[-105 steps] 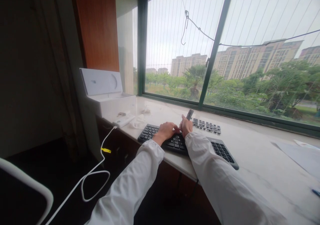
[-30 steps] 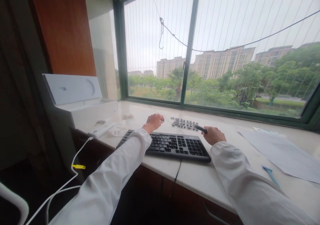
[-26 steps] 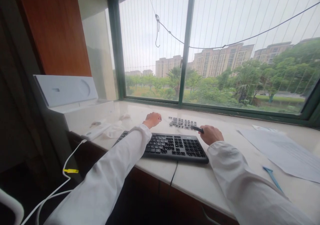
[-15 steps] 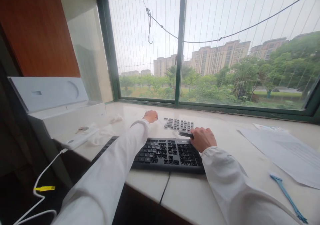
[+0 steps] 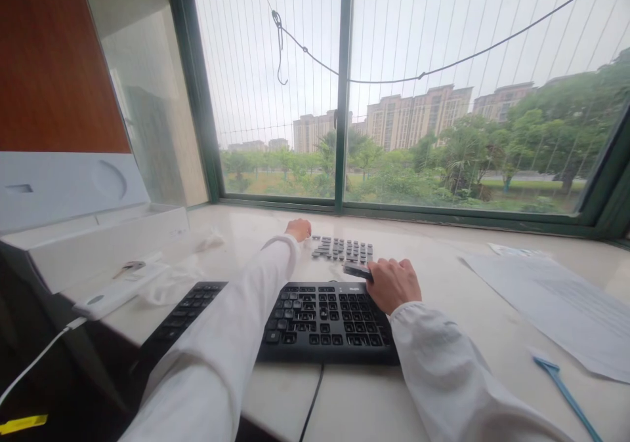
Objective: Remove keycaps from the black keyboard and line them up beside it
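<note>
A black keyboard (image 5: 339, 357) lies in front of me, with many sockets bare of keycaps on its right side and keys still fitted further left. Beyond it, loose grey keycaps (image 5: 350, 248) are laid out in rows on the white surface. My left hand (image 5: 298, 229) reaches over the keyboard to the left edge of these rows. Its fingers are curled down, and whatever they hold is hidden. Just above the keyboard's upper right, my right hand (image 5: 395, 283) grips a dark, flat, elongated object (image 5: 357, 271), whose kind I cannot make out. My left sleeve covers part of the keyboard.
At left stand an open white box (image 5: 113, 232) and a white power strip (image 5: 121, 291) with crumpled clear plastic nearby. Printed paper (image 5: 546, 304) and a light-blue plastic tool (image 5: 566, 389) lie at right. A green-framed window (image 5: 339, 101) rises behind the surface.
The camera has turned slightly, so the scene sits further left. My left hand has come closer to the loose keycaps. My right hand still grips the dark object in about the same place.
</note>
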`<action>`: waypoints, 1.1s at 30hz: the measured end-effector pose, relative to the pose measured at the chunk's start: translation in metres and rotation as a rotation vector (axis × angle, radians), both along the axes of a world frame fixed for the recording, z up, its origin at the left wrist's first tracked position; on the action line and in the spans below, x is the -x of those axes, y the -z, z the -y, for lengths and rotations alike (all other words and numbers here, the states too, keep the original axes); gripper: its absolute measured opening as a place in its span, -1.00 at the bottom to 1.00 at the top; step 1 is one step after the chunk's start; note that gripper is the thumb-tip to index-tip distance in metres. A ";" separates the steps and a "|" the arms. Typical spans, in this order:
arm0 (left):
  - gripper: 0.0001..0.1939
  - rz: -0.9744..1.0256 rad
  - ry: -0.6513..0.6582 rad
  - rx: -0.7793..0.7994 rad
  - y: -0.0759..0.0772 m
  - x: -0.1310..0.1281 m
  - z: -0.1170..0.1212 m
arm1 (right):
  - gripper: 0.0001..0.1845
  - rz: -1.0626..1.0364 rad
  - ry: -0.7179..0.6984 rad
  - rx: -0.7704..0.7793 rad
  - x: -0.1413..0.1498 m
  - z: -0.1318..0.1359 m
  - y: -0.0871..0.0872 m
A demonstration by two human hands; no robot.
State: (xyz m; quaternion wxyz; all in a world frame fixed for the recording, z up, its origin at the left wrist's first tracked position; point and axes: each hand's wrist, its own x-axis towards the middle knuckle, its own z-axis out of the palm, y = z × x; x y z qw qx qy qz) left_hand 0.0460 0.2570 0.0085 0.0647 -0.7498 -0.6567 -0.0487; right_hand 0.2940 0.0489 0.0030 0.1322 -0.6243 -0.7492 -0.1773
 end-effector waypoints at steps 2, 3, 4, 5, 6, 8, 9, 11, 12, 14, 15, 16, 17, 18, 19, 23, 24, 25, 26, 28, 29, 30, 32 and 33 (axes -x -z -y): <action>-0.78 -0.007 0.005 0.005 0.000 -0.002 -0.004 | -0.64 -0.005 -0.003 0.001 0.000 0.000 0.000; -0.78 -0.010 0.006 0.007 0.001 -0.003 -0.006 | -0.64 -0.007 -0.007 -0.001 0.000 0.000 0.000; -0.77 -0.012 0.007 0.010 0.001 -0.004 -0.008 | -0.64 -0.009 -0.010 -0.002 0.001 0.000 0.000; -0.77 -0.015 0.007 0.013 0.001 -0.004 -0.009 | -0.65 -0.012 -0.012 0.001 0.001 0.000 0.000; -0.77 -0.017 0.008 0.016 0.001 -0.005 -0.010 | -0.66 -0.016 -0.013 0.007 0.001 0.000 0.000; -0.78 -0.021 0.009 0.019 0.001 -0.005 -0.011 | -0.68 -0.020 -0.010 0.023 0.001 0.001 0.000; -0.78 -0.021 0.010 0.019 0.001 -0.005 -0.011 | -0.69 -0.020 -0.008 0.029 0.001 0.001 0.000; -0.79 -0.022 0.013 0.019 0.002 -0.005 -0.011 | -0.72 -0.016 -0.005 0.037 0.000 0.001 0.000; -0.80 -0.022 0.016 0.018 0.002 -0.005 -0.010 | -0.73 -0.015 -0.004 0.038 0.000 0.001 0.000; -0.80 -0.022 0.020 0.018 0.001 -0.004 -0.009 | -0.74 -0.014 -0.005 0.034 0.000 0.000 0.000; -0.81 -0.022 0.023 0.018 0.001 -0.004 -0.009 | -0.74 -0.013 -0.006 0.029 0.000 0.000 0.000; -0.81 -0.022 0.025 0.019 0.001 -0.003 -0.008 | -0.74 -0.011 -0.006 0.025 0.000 0.000 0.000; -0.81 -0.023 0.026 0.020 0.001 -0.003 -0.008 | -0.74 -0.011 -0.005 0.024 0.000 0.000 0.000; -0.81 -0.025 0.026 0.020 0.001 -0.003 -0.008 | -0.73 -0.012 -0.003 0.028 0.000 0.000 0.000; -0.81 -0.027 0.025 0.019 0.001 -0.002 -0.007 | -0.73 -0.014 -0.002 0.034 0.000 0.000 0.000; -0.81 -0.032 0.021 0.014 0.001 -0.002 -0.006 | -0.73 -0.020 -0.007 0.047 0.000 0.001 0.000; -0.82 -0.031 0.020 0.012 0.001 -0.002 -0.006 | -0.74 -0.017 -0.009 0.044 0.000 0.001 0.000; -0.82 -0.029 0.020 0.008 0.001 -0.003 -0.005 | -0.74 -0.014 -0.008 0.040 0.000 0.001 0.000; -0.81 -0.026 0.019 0.004 0.001 -0.002 -0.004 | -0.74 -0.011 -0.006 0.038 0.000 0.001 0.000; -0.77 -0.016 0.017 -0.007 -0.001 -0.001 -0.002 | -0.73 -0.009 -0.003 0.030 0.000 0.000 0.000; -0.76 -0.011 0.016 -0.011 -0.002 0.000 -0.001 | -0.73 -0.009 -0.003 0.028 0.000 0.000 0.000; -0.75 -0.005 0.014 -0.015 -0.004 0.002 0.001 | -0.72 -0.010 -0.004 0.027 0.000 0.000 0.000; -0.77 0.004 0.008 -0.020 -0.011 0.008 0.008 | -0.72 -0.011 -0.007 0.027 -0.001 0.000 0.000; -0.78 0.009 0.004 -0.023 -0.016 0.011 0.012 | -0.73 -0.011 -0.008 0.026 -0.001 0.000 0.000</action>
